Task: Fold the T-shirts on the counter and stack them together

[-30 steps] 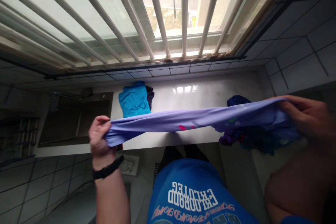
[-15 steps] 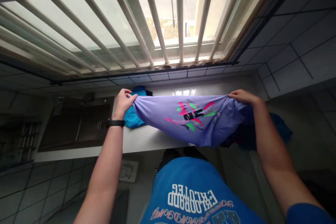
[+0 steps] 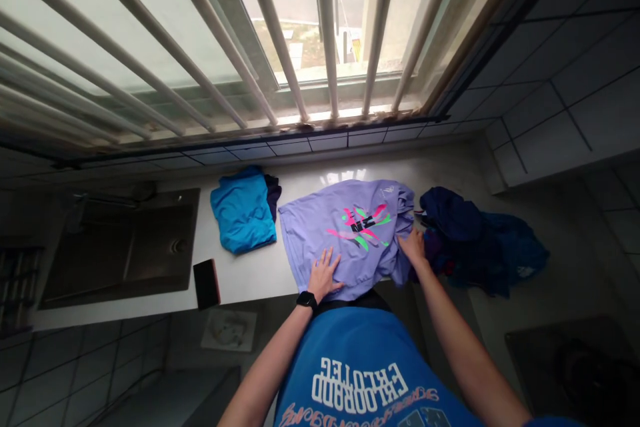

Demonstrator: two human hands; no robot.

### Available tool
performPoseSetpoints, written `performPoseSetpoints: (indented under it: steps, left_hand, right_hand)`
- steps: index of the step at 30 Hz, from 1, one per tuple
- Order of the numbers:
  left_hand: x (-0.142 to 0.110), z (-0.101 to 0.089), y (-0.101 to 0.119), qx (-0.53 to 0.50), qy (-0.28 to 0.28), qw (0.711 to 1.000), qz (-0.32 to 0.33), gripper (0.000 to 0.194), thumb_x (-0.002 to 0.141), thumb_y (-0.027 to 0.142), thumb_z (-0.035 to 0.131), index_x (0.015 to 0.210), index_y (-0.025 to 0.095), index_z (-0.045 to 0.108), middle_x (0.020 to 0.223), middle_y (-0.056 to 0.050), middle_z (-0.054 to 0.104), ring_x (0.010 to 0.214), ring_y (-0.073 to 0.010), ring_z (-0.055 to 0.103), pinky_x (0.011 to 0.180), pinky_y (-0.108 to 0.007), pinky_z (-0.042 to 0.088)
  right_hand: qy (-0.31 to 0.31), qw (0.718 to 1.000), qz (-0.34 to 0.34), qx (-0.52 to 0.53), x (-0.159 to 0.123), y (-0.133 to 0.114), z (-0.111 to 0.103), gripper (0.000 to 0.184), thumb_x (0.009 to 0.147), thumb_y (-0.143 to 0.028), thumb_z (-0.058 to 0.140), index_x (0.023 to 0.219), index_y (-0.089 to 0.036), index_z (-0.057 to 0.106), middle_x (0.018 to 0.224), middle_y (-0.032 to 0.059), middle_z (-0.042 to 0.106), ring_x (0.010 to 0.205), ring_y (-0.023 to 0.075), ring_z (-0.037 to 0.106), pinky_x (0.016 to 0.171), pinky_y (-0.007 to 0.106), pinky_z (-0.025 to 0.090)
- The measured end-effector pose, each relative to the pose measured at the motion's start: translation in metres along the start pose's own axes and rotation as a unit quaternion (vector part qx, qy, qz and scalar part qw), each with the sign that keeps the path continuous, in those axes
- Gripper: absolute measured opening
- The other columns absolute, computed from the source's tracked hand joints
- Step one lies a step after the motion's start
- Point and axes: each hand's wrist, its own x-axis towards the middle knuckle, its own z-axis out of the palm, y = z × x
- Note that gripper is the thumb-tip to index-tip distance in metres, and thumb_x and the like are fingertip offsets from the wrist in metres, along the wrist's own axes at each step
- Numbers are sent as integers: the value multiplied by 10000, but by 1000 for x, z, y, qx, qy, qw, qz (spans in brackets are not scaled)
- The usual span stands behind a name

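A purple T-shirt (image 3: 313, 223) with a pink, green and black print lies spread on the counter in front of me. My left hand (image 3: 324, 277) rests flat on its near left part with the fingers spread, a dark watch on the wrist. At the shirt's right end, where the cloth is bunched, my right hand (image 3: 414, 247) has its fingers closed on the fabric; the fingertips are partly hidden. Left of the shirt sits a folded bright blue garment (image 3: 244, 210), with a dark garment (image 3: 273, 197) showing from under it.
A pile of dark blue clothes (image 3: 480, 233) lies to the right, close to my right hand. Toward the left are a dark phone-like slab (image 3: 206, 283) at the counter's front edge and a metal sink (image 3: 150, 247). Window bars (image 3: 327, 33) rise behind the counter (image 3: 250, 277).
The purple T-shirt was held up stretched between both hands; now it lies on the counter. My left hand has let go and flattened on it; my right hand has moved left and nearer.
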Motion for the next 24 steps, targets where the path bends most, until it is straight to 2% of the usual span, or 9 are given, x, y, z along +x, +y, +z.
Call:
performPoseSetpoints:
  steps: [3, 5, 8, 10, 12, 15, 18, 21, 24]
  left_hand:
    - [4, 8, -7, 14, -9, 1000, 6, 378, 970, 388, 612, 1322, 249, 613, 1419, -121, 566, 1278, -286, 564, 1057, -502, 491]
    - [13, 10, -17, 31, -5, 1000, -2, 430, 979, 369, 548, 1395, 270, 593, 1552, -154, 466, 1440, -369, 415, 1163, -617, 331]
    - [35, 6, -31, 80, 18, 994, -70, 518, 963, 332, 473, 1455, 197, 562, 1632, -192, 350, 1518, -433, 267, 1199, -692, 167]
    - [51, 0, -32, 109, 38, 986, -124, 495, 942, 287, 478, 1388, 117, 605, 1561, -244, 437, 1477, -437, 345, 1200, -671, 197]
    - [63, -8, -22, 109, 57, 985, -122, 411, 919, 211, 486, 1269, 75, 651, 1380, -263, 593, 1363, -400, 496, 1201, -621, 251]
    - [69, -28, 13, 63, 100, 993, 0, 352, 912, 136, 465, 1217, 103, 639, 1179, -192, 683, 1184, -310, 618, 1172, -525, 360]
    - [64, -60, 59, 10, 135, 974, 183, 470, 900, 70, 450, 1351, 145, 560, 1287, -163, 639, 1254, -263, 583, 1113, -444, 451]
    - [52, -100, 98, -7, 97, 928, 360, 605, 867, -4, 443, 1427, 211, 522, 1532, -144, 479, 1465, -245, 408, 1168, -437, 413]
    - [35, -136, 120, -10, 8, 893, 450, 446, 829, 14, 527, 1197, 210, 685, 1621, -111, 383, 1545, -281, 274, 1213, -456, 355]
  right_hand:
    - [16, 991, 39, 126, -10, 12, 20, 471, 833, -416, 554, 1171, -97, 632, 977, 172, 702, 917, 286, 684, 816, 342, 527]
    - [7, 987, 40, 155, -10, 10, 27, 316, 816, -400, 530, 981, -165, 662, 870, 116, 694, 877, 281, 673, 782, 338, 521]
    - [11, 983, 36, 180, -11, 0, 28, 203, 775, -355, 519, 851, -203, 630, 815, 88, 667, 881, 279, 654, 761, 326, 509]
    - [8, 979, 16, 202, -18, -7, 23, 164, 740, -318, 513, 816, -213, 613, 800, 73, 646, 850, 259, 637, 744, 316, 505]
    - [2, 972, -39, 231, -32, -14, 15, 115, 685, -284, 521, 747, -216, 590, 827, 70, 624, 825, 239, 610, 745, 319, 499]
    - [-10, 955, -138, 264, -62, -23, -3, 48, 592, -245, 533, 585, -219, 494, 831, 63, 566, 787, 214, 562, 735, 320, 474]
    - [-86, 910, -289, 284, -98, -36, -34, 149, 578, -208, 524, 527, -217, 385, 783, 40, 508, 708, 171, 509, 660, 286, 422]
    - [-164, 840, -433, 283, -131, -48, -77, 209, 632, -164, 529, 546, -210, 345, 790, 38, 522, 669, 148, 484, 622, 272, 389]
    - [-195, 792, -501, 290, -153, -54, -119, 284, 759, -186, 555, 564, -215, 349, 743, 34, 536, 691, 163, 509, 668, 287, 431]
